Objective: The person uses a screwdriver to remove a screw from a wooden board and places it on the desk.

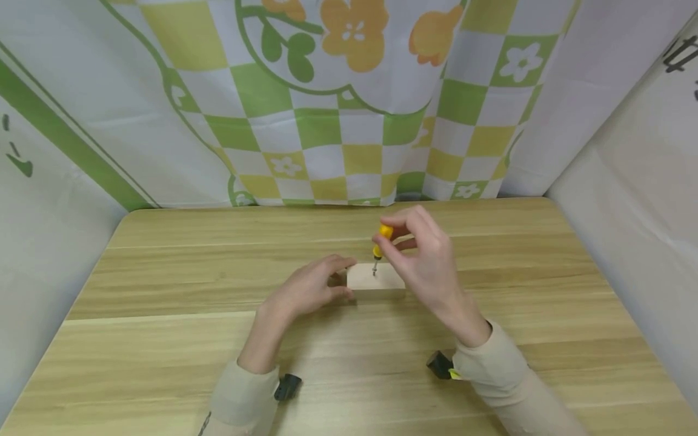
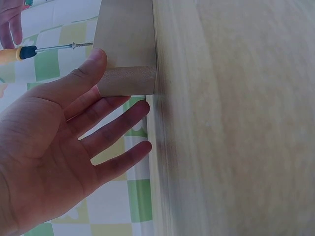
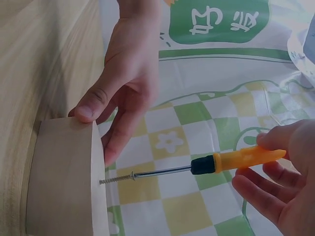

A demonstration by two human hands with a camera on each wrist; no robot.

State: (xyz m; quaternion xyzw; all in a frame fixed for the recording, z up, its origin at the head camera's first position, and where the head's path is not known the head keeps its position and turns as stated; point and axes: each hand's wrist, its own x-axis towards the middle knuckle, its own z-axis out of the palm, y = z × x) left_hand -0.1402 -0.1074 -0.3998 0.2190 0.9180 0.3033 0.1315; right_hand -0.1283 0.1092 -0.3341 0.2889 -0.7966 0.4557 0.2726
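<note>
A pale wooden block [image 1: 362, 280] lies on the table. My left hand [image 1: 308, 286] grips its left end, thumb on the near side and a finger on the far side; the other fingers spread out past the end in the left wrist view. My right hand [image 1: 433, 263] pinches the yellow handle of a screwdriver [image 3: 236, 160] between thumb and fingers. The screwdriver's tip meets the head of a screw [image 3: 117, 179], which stands upright in the block's top face. Most of the screw's threaded length shows above the wood.
The wooden table [image 1: 163, 345] spreads around the block. A checked, flowered cloth [image 1: 327, 133] hangs at the table's back edge, and pale sheets [image 1: 627, 181] flank both sides. Dark wrist cameras [image 1: 439, 365] sit at both sleeves.
</note>
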